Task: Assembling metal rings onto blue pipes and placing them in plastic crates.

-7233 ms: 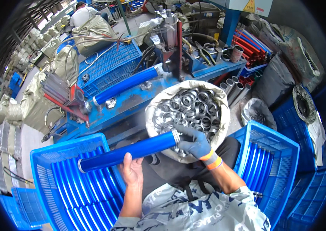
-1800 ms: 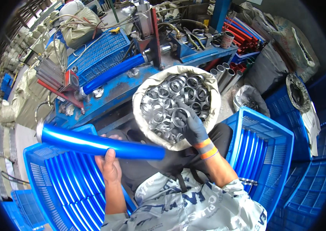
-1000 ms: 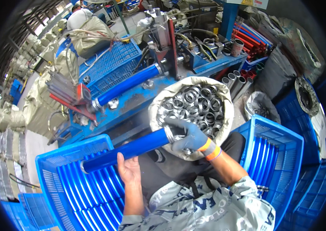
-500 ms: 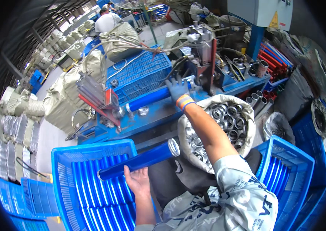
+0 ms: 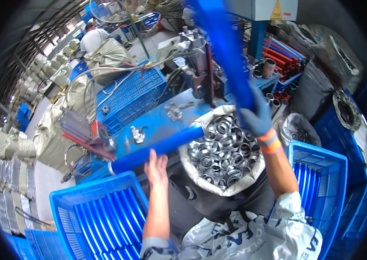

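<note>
A blue tube point(image 5: 166, 145) with a silver ring at its right end lies slantwise across my left hand point(image 5: 156, 168), which grips it near the middle from below. On my right hand point(image 5: 256, 115) is a grey-blue glove with an orange band at the wrist. That hand is closed around the lower end of another blue tube point(image 5: 224, 47), which stands up steeply and is smeared by motion. Below the tubes, a pale sack point(image 5: 252, 175) full of silver metal rings point(image 5: 224, 151) rests in front of me.
A blue bench point(image 5: 148, 119) carries a left clamp unit point(image 5: 83, 128) and a right one point(image 5: 198, 65). Crates of blue tubes stand at left point(image 5: 55, 197) and right point(image 5: 341, 173). Red tubes point(image 5: 278, 58) lie stacked at far right. A person point(image 5: 93, 40) sits in the background.
My right hand has taken the tube out from between the clamp units and swung it upright to the right. My left hand has raised its tube toward the bench. The view has shifted.
</note>
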`<state>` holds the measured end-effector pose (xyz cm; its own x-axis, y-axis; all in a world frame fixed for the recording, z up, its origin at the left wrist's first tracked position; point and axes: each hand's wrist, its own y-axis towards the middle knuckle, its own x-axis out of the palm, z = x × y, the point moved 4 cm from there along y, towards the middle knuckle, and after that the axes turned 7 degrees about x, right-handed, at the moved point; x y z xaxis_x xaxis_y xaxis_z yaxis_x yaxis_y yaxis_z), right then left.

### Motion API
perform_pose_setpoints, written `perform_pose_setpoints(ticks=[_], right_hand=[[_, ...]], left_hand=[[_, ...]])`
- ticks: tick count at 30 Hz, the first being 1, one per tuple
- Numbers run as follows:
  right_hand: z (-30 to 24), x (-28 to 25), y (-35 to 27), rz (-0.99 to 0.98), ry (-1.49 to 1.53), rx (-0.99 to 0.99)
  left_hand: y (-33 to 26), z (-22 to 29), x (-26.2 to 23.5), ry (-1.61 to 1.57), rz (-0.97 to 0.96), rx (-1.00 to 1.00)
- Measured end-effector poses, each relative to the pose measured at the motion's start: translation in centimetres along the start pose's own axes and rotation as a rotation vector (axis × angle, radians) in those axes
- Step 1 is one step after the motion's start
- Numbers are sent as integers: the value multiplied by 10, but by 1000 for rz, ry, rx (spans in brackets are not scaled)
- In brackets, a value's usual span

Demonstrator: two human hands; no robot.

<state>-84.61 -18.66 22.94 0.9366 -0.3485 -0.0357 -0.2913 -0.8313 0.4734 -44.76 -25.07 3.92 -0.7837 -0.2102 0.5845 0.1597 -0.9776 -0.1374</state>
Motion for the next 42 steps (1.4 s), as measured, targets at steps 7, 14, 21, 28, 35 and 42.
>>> perform_pose_setpoints(ticks=[7,14,21,28,35,42], right_hand=[[9,-182,-211,422,127,223],[21,-325,-398,734,-149,472],[27,-375,-498,875,-602,621],[113,-319,-538,787,-761,795],[127,-285,-560,719,-928,990],[193,-261,-580,318,-1149,1124]], left_hand=[[192,-22,51,23,107,-26],[239,-57,23,94,182,-126],[267,-105,3,215,145,-330],[238,-48,-59,318,-136,-137],[103,31,-143,547,15,74],[33,74,-231,917,163,140]])
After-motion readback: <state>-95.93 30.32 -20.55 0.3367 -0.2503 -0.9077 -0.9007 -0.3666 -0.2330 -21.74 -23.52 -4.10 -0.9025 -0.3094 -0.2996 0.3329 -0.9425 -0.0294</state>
